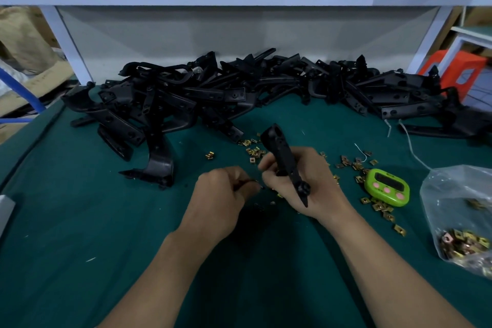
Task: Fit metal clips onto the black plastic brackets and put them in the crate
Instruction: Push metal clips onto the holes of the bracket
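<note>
the green tabletop [80, 221] carries everything. along its back edge lies a long heap of black brackets [213, 98], tangled over one another. at the right edge sits a clear bag [458, 208] with brass-coloured clips in its bottom. no crate is in view.

the right hand [300, 184] is closed round one bracket [282, 152], which stands tilted above the tabletop, its broad end up and away from the person and its narrow end pointing down past the wrist. the left hand [221, 194] is just beside it, fingers [241, 177] curled tight and pinching something small and dark, most likely a clip [251, 181], though blur hides its shape. a green timer [386, 188] lies to the right of the hands, and loose clips [254, 153] are scattered around it and behind the hands.

the step looks like pushing the clip onto the bracket. to do it well, keep the bracket steady in the right hand, line the clip's open mouth square with the edge it fits, and slide it straight on until it seats.

the pinched clip is at the left fingertips, nearly touching the right hand's fingers and below the bracket's middle.
</note>
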`<state>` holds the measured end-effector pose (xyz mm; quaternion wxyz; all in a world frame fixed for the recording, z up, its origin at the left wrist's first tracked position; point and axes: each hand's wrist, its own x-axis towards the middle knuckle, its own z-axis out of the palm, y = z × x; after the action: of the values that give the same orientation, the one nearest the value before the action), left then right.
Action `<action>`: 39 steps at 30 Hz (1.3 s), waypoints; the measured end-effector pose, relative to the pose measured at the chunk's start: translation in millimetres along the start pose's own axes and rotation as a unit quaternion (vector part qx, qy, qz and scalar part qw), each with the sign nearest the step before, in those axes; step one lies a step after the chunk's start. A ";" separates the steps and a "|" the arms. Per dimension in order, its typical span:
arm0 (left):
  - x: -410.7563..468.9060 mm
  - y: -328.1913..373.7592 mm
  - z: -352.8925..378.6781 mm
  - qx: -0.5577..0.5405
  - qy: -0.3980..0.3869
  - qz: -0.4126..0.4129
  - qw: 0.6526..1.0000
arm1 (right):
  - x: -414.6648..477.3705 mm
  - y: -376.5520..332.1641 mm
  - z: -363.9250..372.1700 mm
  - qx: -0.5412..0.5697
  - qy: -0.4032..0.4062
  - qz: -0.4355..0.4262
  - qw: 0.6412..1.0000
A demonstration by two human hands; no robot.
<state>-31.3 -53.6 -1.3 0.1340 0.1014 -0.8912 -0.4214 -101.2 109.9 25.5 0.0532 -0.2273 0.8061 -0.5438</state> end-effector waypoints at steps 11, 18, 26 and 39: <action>-2.9 2.5 -4.0 0.010 0.055 0.050 0.997 | -3.3 3.3 0.2 -0.062 -0.095 -0.077 0.991; -4.1 3.1 -1.1 -0.013 0.029 0.043 0.999 | -0.1 3.1 -0.5 -0.003 -0.092 -0.016 0.996; -2.4 0.6 0.9 -0.015 -0.002 0.043 0.999 | -0.7 4.5 0.5 0.027 -0.053 -0.039 0.997; 3.8 -1.7 -10.4 -0.098 0.054 -0.027 0.993 | -4.8 3.7 -10.1 -0.289 0.009 0.012 0.957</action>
<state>-31.4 -63.3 4.3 0.1801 0.1345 -0.8337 -0.5044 -101.3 121.7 25.5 -0.0156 -0.2183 0.9321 -0.2887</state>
